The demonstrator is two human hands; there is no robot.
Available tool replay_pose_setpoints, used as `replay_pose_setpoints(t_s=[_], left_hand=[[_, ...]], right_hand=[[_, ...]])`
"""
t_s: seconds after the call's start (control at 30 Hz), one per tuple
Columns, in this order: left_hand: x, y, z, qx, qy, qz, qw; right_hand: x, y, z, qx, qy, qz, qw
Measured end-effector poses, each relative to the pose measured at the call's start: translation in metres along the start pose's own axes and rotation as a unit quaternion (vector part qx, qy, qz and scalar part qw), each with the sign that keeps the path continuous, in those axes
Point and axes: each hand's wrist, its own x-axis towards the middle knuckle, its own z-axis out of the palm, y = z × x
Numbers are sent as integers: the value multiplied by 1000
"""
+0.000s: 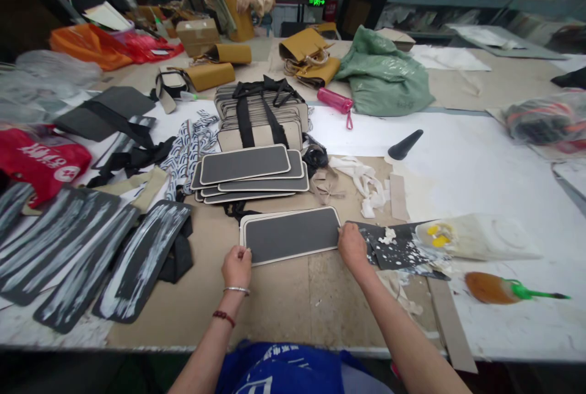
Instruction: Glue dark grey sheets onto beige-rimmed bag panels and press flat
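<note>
A dark grey panel with a pale border [293,234] lies on the brown board in front of me, over another pale-edged piece that shows at its upper left. My left hand [237,265] pinches its lower left corner. At the right end my right hand [351,246] is closed on the edge. Behind it sits a loose pile of similar grey panels [245,164], and beyond that a stack of beige pieces [260,116] with black straps over it. Dark strips smeared with white [141,260] lie to the left.
An orange bottle with a green nozzle [492,288] lies at right, near a glue-spattered dark sheet [398,247] and a whitish plastic container [485,236]. Farther back are a black cone [405,145], a pink bottle [335,100] and a green bag [387,74]. A person stands across the table.
</note>
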Motion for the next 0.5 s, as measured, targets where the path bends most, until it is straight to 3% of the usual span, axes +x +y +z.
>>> replay_pose_setpoints(t_s=[0.5], left_hand=[[4, 3, -4, -15, -15, -7, 1000]], right_hand=[[0, 1, -6, -13, -5, -27, 1000]])
